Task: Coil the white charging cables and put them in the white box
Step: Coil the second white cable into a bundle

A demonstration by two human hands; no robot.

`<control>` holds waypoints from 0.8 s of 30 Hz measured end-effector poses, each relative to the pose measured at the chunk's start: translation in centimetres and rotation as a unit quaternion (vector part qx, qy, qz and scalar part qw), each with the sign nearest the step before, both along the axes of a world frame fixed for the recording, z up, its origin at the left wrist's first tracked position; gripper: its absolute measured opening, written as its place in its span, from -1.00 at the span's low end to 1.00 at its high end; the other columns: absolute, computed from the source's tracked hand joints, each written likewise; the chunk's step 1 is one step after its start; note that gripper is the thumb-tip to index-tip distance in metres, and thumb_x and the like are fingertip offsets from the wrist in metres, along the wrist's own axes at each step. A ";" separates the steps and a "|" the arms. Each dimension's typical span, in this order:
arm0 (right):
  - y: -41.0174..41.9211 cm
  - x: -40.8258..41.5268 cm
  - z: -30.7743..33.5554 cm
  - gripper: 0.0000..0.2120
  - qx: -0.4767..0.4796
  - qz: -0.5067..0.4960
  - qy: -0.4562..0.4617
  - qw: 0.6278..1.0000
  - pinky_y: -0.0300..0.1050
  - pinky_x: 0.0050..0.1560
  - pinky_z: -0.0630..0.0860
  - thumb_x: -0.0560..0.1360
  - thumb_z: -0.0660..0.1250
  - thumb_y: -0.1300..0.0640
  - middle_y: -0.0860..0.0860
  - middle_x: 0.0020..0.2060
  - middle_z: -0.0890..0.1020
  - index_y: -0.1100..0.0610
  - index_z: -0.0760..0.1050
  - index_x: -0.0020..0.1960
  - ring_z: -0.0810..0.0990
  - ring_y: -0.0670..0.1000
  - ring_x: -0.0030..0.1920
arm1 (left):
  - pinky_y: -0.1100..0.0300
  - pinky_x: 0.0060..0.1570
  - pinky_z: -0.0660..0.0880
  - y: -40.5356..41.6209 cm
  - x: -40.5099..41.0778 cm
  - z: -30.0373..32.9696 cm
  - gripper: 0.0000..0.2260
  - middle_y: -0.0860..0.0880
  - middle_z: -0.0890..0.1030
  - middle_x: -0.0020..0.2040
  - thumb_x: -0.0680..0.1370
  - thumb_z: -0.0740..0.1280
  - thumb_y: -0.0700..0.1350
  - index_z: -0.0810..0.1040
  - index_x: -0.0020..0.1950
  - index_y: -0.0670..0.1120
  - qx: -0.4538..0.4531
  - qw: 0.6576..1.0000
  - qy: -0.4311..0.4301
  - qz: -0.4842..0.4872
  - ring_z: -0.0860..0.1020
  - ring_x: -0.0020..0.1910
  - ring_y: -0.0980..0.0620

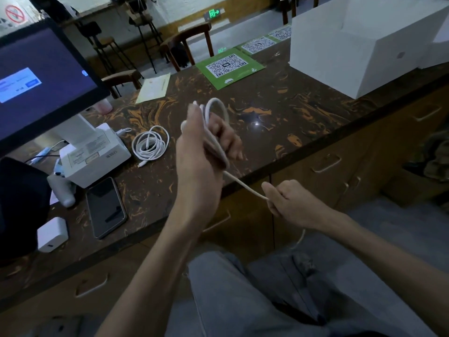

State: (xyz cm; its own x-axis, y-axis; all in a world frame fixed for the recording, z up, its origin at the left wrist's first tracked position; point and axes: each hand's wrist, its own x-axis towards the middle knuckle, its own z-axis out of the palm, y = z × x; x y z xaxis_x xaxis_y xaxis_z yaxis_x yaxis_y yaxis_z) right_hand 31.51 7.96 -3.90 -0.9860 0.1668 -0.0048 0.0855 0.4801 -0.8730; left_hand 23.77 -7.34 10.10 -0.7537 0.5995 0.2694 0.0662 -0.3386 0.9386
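Note:
My left hand [206,142] is raised over the counter and grips a few loops of a white charging cable [216,108]. A straight run of that cable stretches down to my right hand [289,203], which pinches it off the counter's front edge; its tail hangs below toward my lap. A second white cable [150,143] lies coiled on the dark marbled counter [279,113], left of my left hand. The big white box [352,52] stands open at the far right of the counter.
A monitor [36,76] stands at the left with a white receipt printer [94,154] below it. A phone [105,207] and a white charger block [52,234] lie near the front edge. Green QR-code placards [229,66] sit farther back. Chairs stand behind the counter.

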 end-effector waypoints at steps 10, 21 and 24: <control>2.3 1.1 6.3 -0.38 0.164 0.061 0.039 0.984 0.09 -0.46 0.46 0.59 0.07 -0.22 0.10 -0.56 0.49 0.19 0.51 -0.40 0.45 0.07 -0.56 | 0.16 -0.23 0.46 -0.4 0.0 -8.2 -0.50 -0.02 0.51 -0.29 0.68 -0.06 0.18 0.49 -0.22 -0.05 -0.545 0.772 0.315 -0.086 0.49 -0.34 0.08; 1.6 -0.5 4.3 -0.43 -0.037 -0.041 0.136 0.989 -0.18 -0.58 0.26 0.64 0.21 -0.03 0.03 -0.65 0.42 0.14 0.44 -0.52 0.35 0.01 -0.65 | 0.37 -0.58 0.11 -0.4 4.1 -5.5 -0.42 0.16 0.28 -0.56 0.47 0.11 0.50 0.37 -0.47 0.05 -0.171 0.897 -0.173 -0.370 0.16 -0.62 0.18; -0.5 -0.4 2.9 -0.57 -0.089 -0.039 0.103 0.990 -0.20 -0.45 0.43 0.61 0.32 0.18 -0.03 -0.55 0.53 0.07 0.52 -0.44 0.47 -0.05 -0.54 | 0.39 -0.62 0.13 0.2 3.5 -5.3 -0.39 0.14 0.26 -0.59 0.53 -0.01 0.46 0.39 -0.46 0.04 -0.043 0.911 -0.282 -0.299 0.18 -0.67 0.17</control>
State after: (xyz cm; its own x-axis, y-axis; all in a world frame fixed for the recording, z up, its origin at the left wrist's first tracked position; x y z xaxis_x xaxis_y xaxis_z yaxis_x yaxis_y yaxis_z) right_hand 31.07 7.41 -0.95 -0.9534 0.2566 0.1586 -0.0726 0.3153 -0.9462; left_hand 27.28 -7.18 4.80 -0.2892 0.9490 -0.1257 -0.6062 -0.0799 0.7913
